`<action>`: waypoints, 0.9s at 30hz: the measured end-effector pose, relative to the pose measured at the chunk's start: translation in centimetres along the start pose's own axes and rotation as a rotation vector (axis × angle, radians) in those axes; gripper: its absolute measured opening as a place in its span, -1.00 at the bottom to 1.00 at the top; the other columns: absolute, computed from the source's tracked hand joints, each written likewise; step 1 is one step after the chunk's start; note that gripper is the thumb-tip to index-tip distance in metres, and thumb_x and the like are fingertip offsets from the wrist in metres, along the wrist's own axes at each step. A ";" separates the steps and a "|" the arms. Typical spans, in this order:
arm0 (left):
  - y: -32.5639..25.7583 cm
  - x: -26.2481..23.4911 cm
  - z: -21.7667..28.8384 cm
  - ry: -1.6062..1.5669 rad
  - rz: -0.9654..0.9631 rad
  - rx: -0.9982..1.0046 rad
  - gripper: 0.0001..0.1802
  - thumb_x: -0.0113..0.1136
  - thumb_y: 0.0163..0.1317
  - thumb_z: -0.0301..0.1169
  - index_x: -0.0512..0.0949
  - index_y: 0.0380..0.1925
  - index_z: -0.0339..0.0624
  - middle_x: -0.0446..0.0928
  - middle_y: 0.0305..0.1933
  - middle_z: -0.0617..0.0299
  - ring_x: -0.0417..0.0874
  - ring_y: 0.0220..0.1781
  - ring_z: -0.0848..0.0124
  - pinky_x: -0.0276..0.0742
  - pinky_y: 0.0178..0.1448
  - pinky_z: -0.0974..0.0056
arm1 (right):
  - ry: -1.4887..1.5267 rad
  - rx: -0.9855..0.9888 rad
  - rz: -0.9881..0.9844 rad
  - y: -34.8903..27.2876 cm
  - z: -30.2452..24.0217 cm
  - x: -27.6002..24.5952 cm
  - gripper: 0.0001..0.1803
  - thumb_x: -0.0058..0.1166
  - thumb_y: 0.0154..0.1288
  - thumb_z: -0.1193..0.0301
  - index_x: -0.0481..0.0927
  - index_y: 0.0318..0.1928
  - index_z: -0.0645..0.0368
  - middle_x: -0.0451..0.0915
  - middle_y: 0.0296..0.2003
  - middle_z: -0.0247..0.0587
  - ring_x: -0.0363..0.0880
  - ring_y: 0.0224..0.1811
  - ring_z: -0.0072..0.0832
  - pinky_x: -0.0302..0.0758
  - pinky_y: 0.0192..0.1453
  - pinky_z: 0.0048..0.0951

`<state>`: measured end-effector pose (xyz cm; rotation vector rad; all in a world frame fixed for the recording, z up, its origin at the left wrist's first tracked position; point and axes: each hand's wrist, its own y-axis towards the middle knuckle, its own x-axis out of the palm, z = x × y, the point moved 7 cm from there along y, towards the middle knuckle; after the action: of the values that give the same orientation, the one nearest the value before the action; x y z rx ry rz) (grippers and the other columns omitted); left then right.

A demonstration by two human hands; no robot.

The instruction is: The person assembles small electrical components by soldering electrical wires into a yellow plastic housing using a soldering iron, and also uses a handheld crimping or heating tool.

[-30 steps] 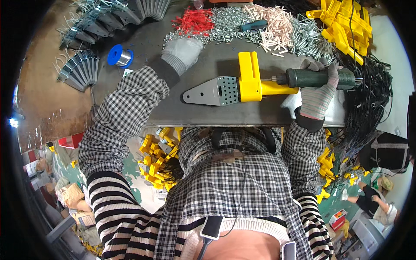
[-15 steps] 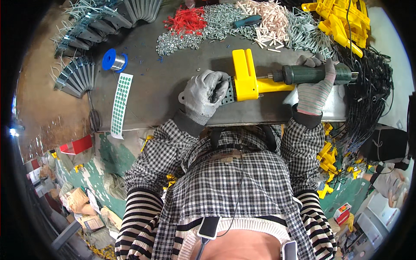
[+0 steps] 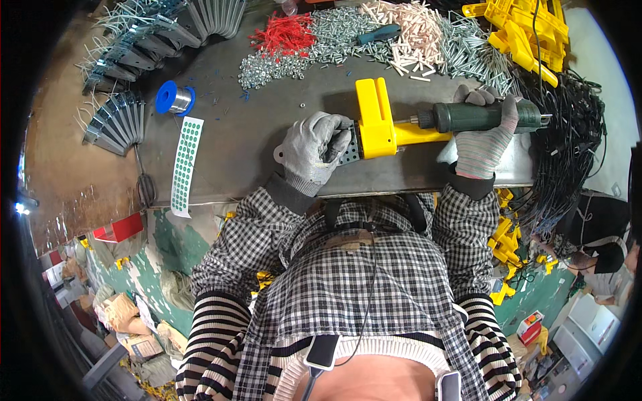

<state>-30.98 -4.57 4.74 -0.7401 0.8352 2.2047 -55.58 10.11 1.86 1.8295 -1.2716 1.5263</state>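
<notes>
My left hand [image 3: 314, 148], in a grey glove, presses down on a grey perforated metal plate [image 3: 348, 148] lying on the workbench [image 3: 254, 147]. A yellow plastic bracket [image 3: 376, 120] sits on the plate's right end, right beside my fingers. My right hand [image 3: 483, 137], also gloved, grips a dark green electric screwdriver [image 3: 478, 115] held sideways, its tip pointing left into the yellow bracket.
Piles of silver screws [image 3: 321, 47], red wall plugs [image 3: 284, 33] and pale plugs [image 3: 408, 30] lie at the back. Yellow brackets [image 3: 515, 30] heap at the back right, black cables [image 3: 568, 127] at the right. A blue solder spool [image 3: 174, 99], a green-dotted sticker strip [image 3: 185, 160] and grey metal parts [image 3: 120, 120] sit left.
My left hand came back from the screw pile at the far side and settled on the grey plate beside the yellow bracket. The right hand has kept its hold on the screwdriver.
</notes>
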 end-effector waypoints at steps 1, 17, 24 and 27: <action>-0.1 0.3 -0.4 -0.045 -0.019 -0.036 -0.85 0.25 0.11 -0.60 0.61 -0.28 -0.26 0.58 -0.34 0.16 0.67 -0.39 0.36 0.56 -0.32 0.31 | 0.026 0.005 -0.005 0.1 0.1 0.0 -0.68 0.27 0.20 0.44 0.41 -0.11 0.06 0.41 -0.27 -0.32 0.41 -0.30 -0.52 0.53 -0.18 -0.47; -0.5 1.0 0.6 0.138 -0.058 0.183 -0.38 0.48 -0.12 -0.03 0.52 -0.13 -0.18 0.51 -0.20 0.13 0.57 -0.18 0.11 0.49 -0.12 0.07 | -0.030 -0.026 -0.026 -0.7 0.2 1.9 -0.69 0.27 0.18 0.43 0.42 -0.13 0.15 0.39 -0.30 -0.31 0.34 -0.33 -0.55 0.46 -0.20 -0.50; -0.2 1.0 1.1 0.139 -0.107 0.213 -0.32 0.45 -0.12 0.07 0.51 -0.15 -0.21 0.48 -0.19 0.13 0.55 -0.17 0.10 0.47 -0.12 0.05 | -0.173 -0.096 -0.027 -0.6 0.0 1.9 -0.70 0.19 0.25 0.34 0.41 -0.17 0.25 0.36 -0.36 -0.34 0.32 -0.38 -0.56 0.45 -0.15 -0.46; -0.1 1.4 0.8 0.183 -0.136 0.183 -0.31 0.45 -0.14 0.10 0.50 -0.18 -0.22 0.46 -0.21 0.13 0.54 -0.17 0.10 0.46 -0.13 0.03 | -0.189 -0.114 -0.012 -0.8 0.3 2.0 -0.71 0.18 0.26 0.33 0.42 -0.17 0.24 0.35 -0.38 -0.36 0.31 -0.41 -0.56 0.45 -0.11 -0.38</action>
<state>-32.02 -3.40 4.27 -0.8898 1.0299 1.9319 -54.83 9.45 3.82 1.9390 -1.3991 1.2706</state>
